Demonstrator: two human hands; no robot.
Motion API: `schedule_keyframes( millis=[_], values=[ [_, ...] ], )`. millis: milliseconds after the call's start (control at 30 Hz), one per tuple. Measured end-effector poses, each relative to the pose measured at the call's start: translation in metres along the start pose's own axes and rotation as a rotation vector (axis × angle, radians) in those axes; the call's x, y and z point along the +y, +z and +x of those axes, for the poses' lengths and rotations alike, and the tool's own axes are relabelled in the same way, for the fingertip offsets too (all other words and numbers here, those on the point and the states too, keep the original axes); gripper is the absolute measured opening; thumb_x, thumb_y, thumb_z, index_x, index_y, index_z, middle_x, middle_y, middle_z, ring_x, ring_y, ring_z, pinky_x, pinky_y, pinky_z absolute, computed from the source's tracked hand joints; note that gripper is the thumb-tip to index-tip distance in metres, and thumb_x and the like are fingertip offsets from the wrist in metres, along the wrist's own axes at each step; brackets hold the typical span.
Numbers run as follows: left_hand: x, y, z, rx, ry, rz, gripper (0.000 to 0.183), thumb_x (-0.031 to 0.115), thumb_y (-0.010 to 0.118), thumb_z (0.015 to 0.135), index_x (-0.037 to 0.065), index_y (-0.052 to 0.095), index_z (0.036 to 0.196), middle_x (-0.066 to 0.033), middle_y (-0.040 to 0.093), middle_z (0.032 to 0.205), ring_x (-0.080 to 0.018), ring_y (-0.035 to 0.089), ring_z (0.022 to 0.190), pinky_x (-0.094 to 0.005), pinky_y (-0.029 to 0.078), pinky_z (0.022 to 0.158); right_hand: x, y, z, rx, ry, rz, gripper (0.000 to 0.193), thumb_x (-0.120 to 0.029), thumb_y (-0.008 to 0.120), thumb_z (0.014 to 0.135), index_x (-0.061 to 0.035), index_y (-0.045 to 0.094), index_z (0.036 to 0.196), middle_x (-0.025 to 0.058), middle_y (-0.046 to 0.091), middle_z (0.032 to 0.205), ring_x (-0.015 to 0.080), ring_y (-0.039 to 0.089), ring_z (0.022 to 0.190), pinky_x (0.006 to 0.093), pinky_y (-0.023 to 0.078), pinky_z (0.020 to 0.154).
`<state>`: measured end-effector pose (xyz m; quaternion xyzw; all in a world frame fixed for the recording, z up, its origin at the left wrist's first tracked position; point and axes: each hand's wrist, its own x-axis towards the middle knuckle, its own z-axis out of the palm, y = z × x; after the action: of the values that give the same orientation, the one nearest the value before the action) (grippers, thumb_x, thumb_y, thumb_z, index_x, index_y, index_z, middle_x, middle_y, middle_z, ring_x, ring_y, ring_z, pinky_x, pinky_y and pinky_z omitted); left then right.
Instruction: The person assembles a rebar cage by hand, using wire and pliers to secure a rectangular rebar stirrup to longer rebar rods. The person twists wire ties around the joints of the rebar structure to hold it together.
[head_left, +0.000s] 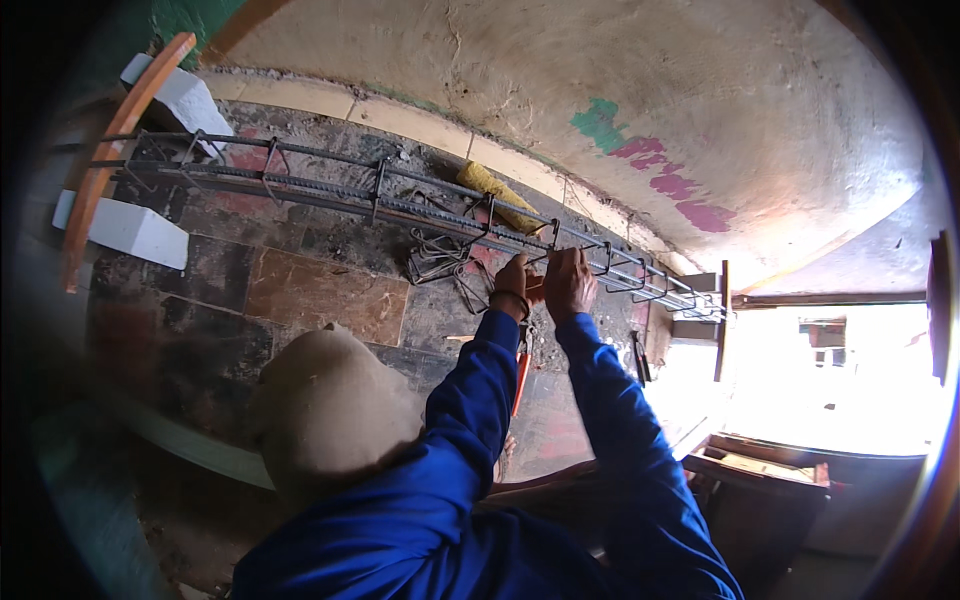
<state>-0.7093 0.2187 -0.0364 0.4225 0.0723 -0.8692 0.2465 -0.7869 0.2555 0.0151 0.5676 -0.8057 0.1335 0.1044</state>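
A long, narrow rebar cage (330,190), made of ribbed bars with square stirrups, runs from far left to right in front of me. Both my hands are at its near side, right of the middle. My left hand (511,284) has its fingers closed at the lower bar; what they pinch is hidden. Beside it, my right hand (570,282) is closed at the bars next to a stirrup, its fingertips out of sight. Several loose stirrups (440,260) lie on the floor left of my hands. Pincers with orange handles (521,378) are just below my left wrist.
A curved wooden piece (125,130) and white blocks (135,232) stand at the cage's left end. Its right end meets an upright post (722,320) with grey blocks. A yellow roller (497,195) lies behind the cage, near the wall (500,80). A dark tool (640,357) is right of my arms.
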Motion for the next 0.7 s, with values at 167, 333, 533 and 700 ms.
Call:
schedule_keyframes(
  millis=[167,333,533,700],
  values=[
    [0.009,-0.008,0.046,-0.274,-0.135,-0.248,0.026,0.024,0.047,0.096,0.003,0.062,0.101,-0.0109,0.066,0.085,-0.0239,0.066,0.078,-0.0368,0.054,0.072,-0.036,0.024,-0.003,0.095,0.423,0.156,0.027,-0.027,0.062,0.087,-0.0011,0.058,0.079,0.0170,0.065,0.074,0.0320,0.062,0.069,0.0455,0.047,0.063],
    [0.002,-0.024,0.071,-0.358,-0.200,-0.299,0.025,0.020,0.047,0.097,0.002,0.062,0.102,-0.0130,0.068,0.092,-0.0246,0.067,0.085,-0.0365,0.054,0.077,-0.021,0.044,-0.007,0.119,0.777,1.162,0.019,-0.014,0.058,0.088,0.0010,0.059,0.076,0.0106,0.064,0.070,0.0209,0.061,0.065,0.0342,0.049,0.057],
    [0.012,-0.036,0.059,-0.438,-0.203,-0.183,0.024,0.017,0.049,0.095,-0.001,0.065,0.100,-0.0150,0.070,0.097,-0.0259,0.068,0.091,-0.0368,0.054,0.083,0.003,0.040,-0.015,-0.235,0.381,0.477,0.023,-0.014,0.043,0.094,-0.0023,0.052,0.076,0.0070,0.053,0.070,0.0187,0.054,0.062,0.0348,0.050,0.063],
    [0.016,-0.027,0.048,-0.421,-0.184,-0.148,0.024,0.014,0.048,0.094,-0.004,0.064,0.098,-0.0161,0.069,0.095,-0.0275,0.068,0.090,-0.0384,0.056,0.084,-0.008,0.027,-0.024,-0.175,0.513,1.101,0.011,-0.011,0.052,0.092,-0.0020,0.057,0.091,0.0074,0.062,0.083,0.0189,0.063,0.077,0.0319,0.054,0.070]
  ],
)
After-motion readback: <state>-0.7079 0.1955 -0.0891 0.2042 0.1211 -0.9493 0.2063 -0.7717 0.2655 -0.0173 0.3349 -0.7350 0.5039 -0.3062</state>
